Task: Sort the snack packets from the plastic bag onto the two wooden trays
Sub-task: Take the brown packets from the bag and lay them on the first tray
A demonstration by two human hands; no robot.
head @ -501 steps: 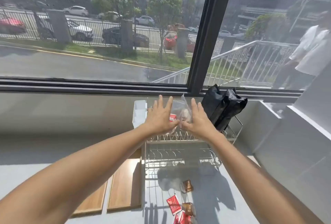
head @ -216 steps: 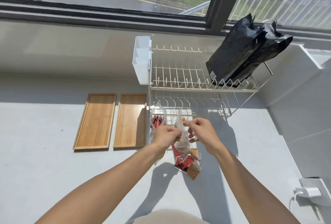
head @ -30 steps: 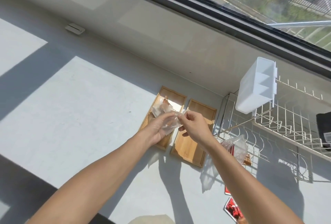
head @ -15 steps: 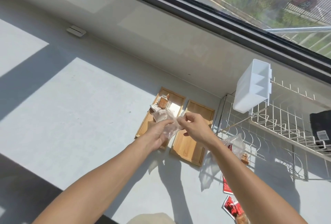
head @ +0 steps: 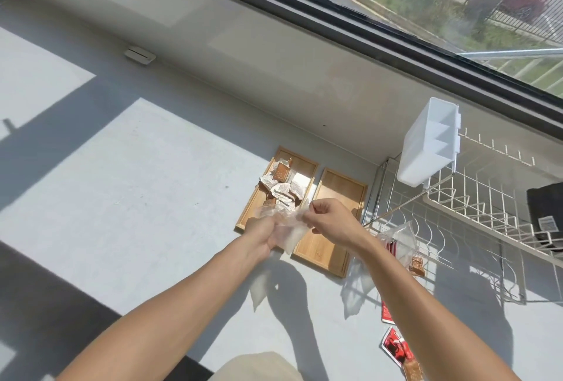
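Two wooden trays lie side by side on the grey counter. The left tray (head: 249, 213) holds a pile of several brown and white snack packets (head: 281, 187). The right tray (head: 338, 195) has nothing on its visible wood. Above the trays' near ends, my left hand (head: 262, 233) and my right hand (head: 327, 220) both grip a clear, limp plastic bag (head: 288, 228), which looks empty. A second clear bag (head: 399, 239) with red packets inside lies by the rack. Loose red packets (head: 394, 347) lie on the counter at lower right.
A white wire dish rack (head: 475, 216) stands to the right, with a white plastic caddy (head: 426, 149) hooked on its left end and a black pouch (head: 547, 213) on its upper shelf. A wall and window ledge run behind the trays. A brown packet (head: 416, 265) lies under the rack.
Several brown and white packets have dropped out of the clear bag onto the left tray. The bag in my hands has gone limp and moved slightly toward me.
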